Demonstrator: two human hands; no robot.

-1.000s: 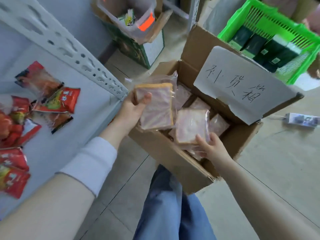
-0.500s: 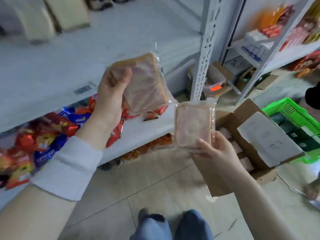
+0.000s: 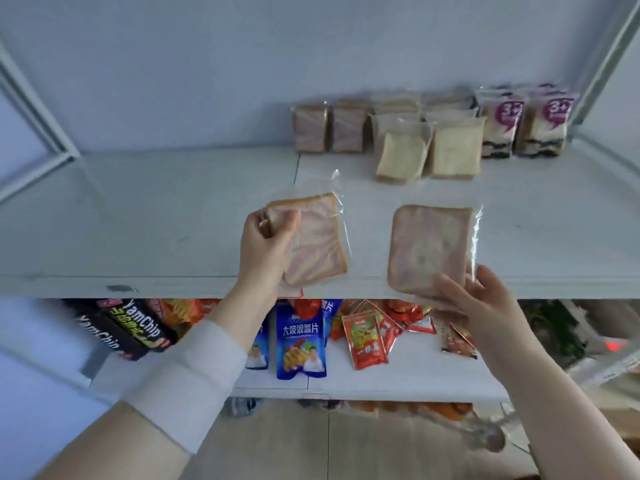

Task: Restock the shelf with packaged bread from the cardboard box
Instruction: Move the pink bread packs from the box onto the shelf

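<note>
My left hand (image 3: pixel 266 245) grips a clear-wrapped slice of pink marbled bread (image 3: pixel 317 242) by its left edge, held over the front of the white upper shelf (image 3: pixel 156 216). My right hand (image 3: pixel 485 299) holds a second wrapped pink bread slice (image 3: pixel 429 244) from below, near the shelf's front lip. At the back of the same shelf stand two upright packs of the same pink bread (image 3: pixel 327 128), with pale toast packs (image 3: pixel 429 147) beside them. The cardboard box is out of view.
Purple-labelled bread packs (image 3: pixel 530 123) stand at the shelf's back right. The lower shelf (image 3: pixel 415 379) holds blue crisp bags (image 3: pixel 301 337), red snack sachets (image 3: pixel 367 337) and black YamChip boxes (image 3: pixel 135 327). Metal uprights frame both sides.
My view has swung up from the box to the upper shelf. Both hands have lifted their bread packs from beside the box to the shelf front.
</note>
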